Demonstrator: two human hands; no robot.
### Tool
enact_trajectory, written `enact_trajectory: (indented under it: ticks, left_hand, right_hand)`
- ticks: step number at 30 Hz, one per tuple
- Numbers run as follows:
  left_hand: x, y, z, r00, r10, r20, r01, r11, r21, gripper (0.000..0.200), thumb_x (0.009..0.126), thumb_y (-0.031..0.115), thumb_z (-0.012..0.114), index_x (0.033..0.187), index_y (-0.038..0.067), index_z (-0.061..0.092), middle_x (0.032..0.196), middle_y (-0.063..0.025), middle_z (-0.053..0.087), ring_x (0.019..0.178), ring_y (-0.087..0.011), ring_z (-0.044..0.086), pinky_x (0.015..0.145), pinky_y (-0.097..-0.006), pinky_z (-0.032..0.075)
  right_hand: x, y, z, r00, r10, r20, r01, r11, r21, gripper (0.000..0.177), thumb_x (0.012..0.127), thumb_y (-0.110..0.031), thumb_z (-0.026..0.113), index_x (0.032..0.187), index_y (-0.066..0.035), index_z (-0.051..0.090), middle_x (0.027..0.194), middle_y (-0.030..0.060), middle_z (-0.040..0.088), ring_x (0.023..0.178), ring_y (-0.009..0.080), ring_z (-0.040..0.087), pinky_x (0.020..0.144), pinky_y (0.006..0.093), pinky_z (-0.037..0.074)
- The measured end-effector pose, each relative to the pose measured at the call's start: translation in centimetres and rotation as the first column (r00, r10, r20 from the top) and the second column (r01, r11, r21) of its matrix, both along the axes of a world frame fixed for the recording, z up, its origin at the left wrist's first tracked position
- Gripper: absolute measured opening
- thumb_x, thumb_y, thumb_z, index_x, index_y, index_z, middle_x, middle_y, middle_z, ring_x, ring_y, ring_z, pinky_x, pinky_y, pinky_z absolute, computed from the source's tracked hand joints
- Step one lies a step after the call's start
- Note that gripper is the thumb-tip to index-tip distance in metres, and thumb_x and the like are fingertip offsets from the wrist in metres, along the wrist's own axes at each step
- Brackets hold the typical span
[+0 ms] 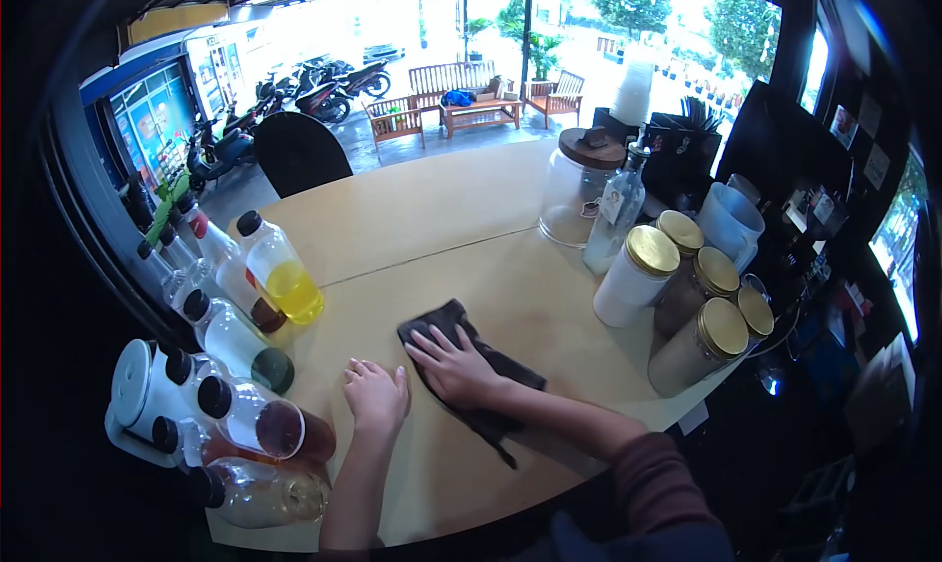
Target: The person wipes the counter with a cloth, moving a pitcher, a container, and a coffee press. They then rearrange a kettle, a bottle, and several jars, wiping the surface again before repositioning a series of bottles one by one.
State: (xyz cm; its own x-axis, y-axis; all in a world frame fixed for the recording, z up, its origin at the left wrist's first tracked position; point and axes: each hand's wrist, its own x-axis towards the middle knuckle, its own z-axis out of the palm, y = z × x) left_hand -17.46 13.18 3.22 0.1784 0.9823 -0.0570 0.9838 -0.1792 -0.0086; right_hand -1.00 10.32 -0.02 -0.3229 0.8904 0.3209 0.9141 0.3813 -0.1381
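Observation:
A dark cloth (500,363) lies spread on the light wooden table (412,209). My right hand (453,366) presses flat on the cloth's left part, fingers spread and pointing to the upper left. The forearm crosses over the cloth's lower edge. To the left of the cloth, my left hand (375,393) rests on the bare tabletop with its fingers apart, holding nothing. It does not touch the cloth. Nearest to it on the left are clear bottles with black caps, among them one with dark liquid (281,428).
A bottle of yellow liquid (294,289) stands at the left among several bottles. On the right are gold-lidded jars (638,274), a glass bottle (614,218), a large wooden-lidded jar (569,194) and a pale blue jug (731,223). A black chair (299,155) stands behind the table.

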Motion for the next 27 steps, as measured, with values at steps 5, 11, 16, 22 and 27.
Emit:
enact_trajectory:
  ticks: [5,11,16,22,27]
  left_hand:
    - [1.9,0.4,-0.3,0.995,-0.088,0.048,0.085,0.995,0.058,0.069,0.094,0.045,0.036,0.133,-0.012,0.037,0.139,-0.0267,0.039,0.125,-0.0443,0.041,0.099,-0.0443,0.041]
    - [1.4,1.2,1.0,0.993,-0.095,0.077,0.099,0.993,-0.063,0.068,0.095,0.044,0.035,0.134,-0.012,0.036,0.141,-0.0267,0.037,0.124,-0.0463,0.042,0.1,-0.0424,0.041]
    - [0.8,0.6,-0.1,0.985,-0.143,0.097,0.139,0.989,0.043,0.067,0.095,0.044,0.035,0.133,-0.012,0.037,0.14,-0.0267,0.038,0.123,-0.0463,0.042,0.1,-0.0425,0.04]
    - [1.3,1.0,0.7,0.991,-0.11,0.082,0.11,0.994,-0.001,0.068,0.095,0.045,0.035,0.133,-0.011,0.038,0.14,-0.0261,0.038,0.123,-0.0451,0.043,0.1,-0.0423,0.04]
    - [0.6,1.1,2.0,0.987,-0.126,0.104,0.136,0.986,-0.1,0.065,0.094,0.046,0.036,0.133,-0.006,0.041,0.141,-0.0224,0.039,0.125,-0.0418,0.043,0.102,-0.0426,0.039]
  right_hand:
    - [4.3,10.7,-0.3,0.952,-0.299,-0.068,0.301,0.954,0.009,0.052,0.09,-0.03,0.041,0.138,-0.011,0.042,0.148,0.0104,0.034,0.136,0.0328,0.03,0.11,0.056,0.019]
    - [13.3,11.8,0.6,0.662,-0.747,-0.063,0.737,0.664,-0.124,0.06,0.09,-0.038,0.036,0.144,-0.012,0.033,0.152,0.0085,0.024,0.141,0.029,0.021,0.113,0.0547,0.012]
    - [15.1,4.3,0.0,0.55,-0.834,-0.035,0.825,0.55,-0.129,0.063,0.091,-0.039,0.037,0.145,-0.007,0.028,0.152,0.0179,0.021,0.14,0.034,0.02,0.11,0.0597,0.012]
    - [7.7,-8.5,-1.2,0.836,-0.547,0.048,0.548,0.836,-0.018,0.058,0.092,-0.033,0.042,0.142,-0.005,0.032,0.148,0.0236,0.025,0.137,0.0415,0.025,0.106,0.0635,0.018]
    - [7.7,-9.0,1.4,0.999,-0.038,-0.039,0.038,0.999,0.009,0.045,0.089,-0.024,0.048,0.132,-0.01,0.047,0.137,0.0158,0.047,0.126,0.0358,0.045,0.103,0.055,0.032]
